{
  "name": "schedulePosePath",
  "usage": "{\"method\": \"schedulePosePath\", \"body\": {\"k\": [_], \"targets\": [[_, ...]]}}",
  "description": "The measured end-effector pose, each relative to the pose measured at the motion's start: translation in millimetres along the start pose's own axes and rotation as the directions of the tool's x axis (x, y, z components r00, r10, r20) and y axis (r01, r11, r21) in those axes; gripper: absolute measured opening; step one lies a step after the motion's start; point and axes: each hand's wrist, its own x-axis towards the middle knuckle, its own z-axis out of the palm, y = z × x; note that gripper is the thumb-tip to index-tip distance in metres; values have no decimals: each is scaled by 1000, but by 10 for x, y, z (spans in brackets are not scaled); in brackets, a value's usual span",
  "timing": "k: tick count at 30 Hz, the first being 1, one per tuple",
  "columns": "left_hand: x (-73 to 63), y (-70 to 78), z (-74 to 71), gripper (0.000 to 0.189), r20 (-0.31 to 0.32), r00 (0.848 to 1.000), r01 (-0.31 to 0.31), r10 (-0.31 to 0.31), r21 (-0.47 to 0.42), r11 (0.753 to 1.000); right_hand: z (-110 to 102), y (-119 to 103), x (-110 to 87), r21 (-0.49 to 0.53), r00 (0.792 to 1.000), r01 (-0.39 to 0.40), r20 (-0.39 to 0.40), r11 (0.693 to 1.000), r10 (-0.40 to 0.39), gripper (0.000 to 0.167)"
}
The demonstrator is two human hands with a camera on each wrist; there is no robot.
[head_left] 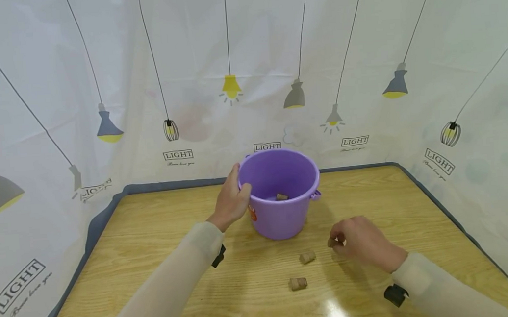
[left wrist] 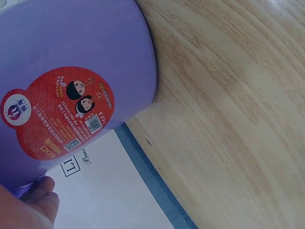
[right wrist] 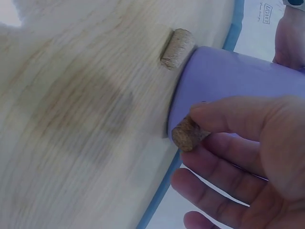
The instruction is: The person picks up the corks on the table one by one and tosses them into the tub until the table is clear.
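Observation:
A purple plastic bucket [head_left: 280, 220] with a red sticker stands on the wooden table, its mouth turned toward the head camera. My left hand [head_left: 231, 202] grips its rim at the left, thumb over the edge and fingers outside. Inside, near the bottom, lies one cork stopper [head_left: 282, 197]. Between thumb and fingers my right hand [head_left: 366, 241] pinches another cork [right wrist: 187, 135], just right of the bucket in the head view. Two more corks lie on the table in front of the bucket: a nearer one [head_left: 298, 283] and a farther one [head_left: 307, 258].
The wooden table [head_left: 163, 253] has a dark blue border [head_left: 176, 184] along its edges. A white printed cloth [head_left: 201, 29] with lamp pictures hangs behind it and at both sides. The bucket's handle joint [head_left: 315, 195] sticks out at its right.

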Motion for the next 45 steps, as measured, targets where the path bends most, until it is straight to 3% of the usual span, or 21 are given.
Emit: {"method": "schedulePosePath", "body": {"k": [11, 26, 36, 45], "targets": [[-2, -12, -1, 72, -12, 1000, -1, 1, 3, 1000, -105, -61, 44, 22, 998, -63, -30, 998, 63, 11], [-12, -4, 1, 72, -4, 1000, -2, 2, -1, 1000, -193, -114, 104, 58, 980, -64, -187, 996, 74, 10], [-7, 0, -3, 71, -2, 1000, 2, -2, 7, 1000, -264, -132, 143, 80, 950, -4, -311, 997, 29, 13], [2, 9, -8, 71, -17, 1000, -19, 20, 18, 1000, -308, -155, 189, 83, 926, 1, -377, 997, 31, 13]]}}
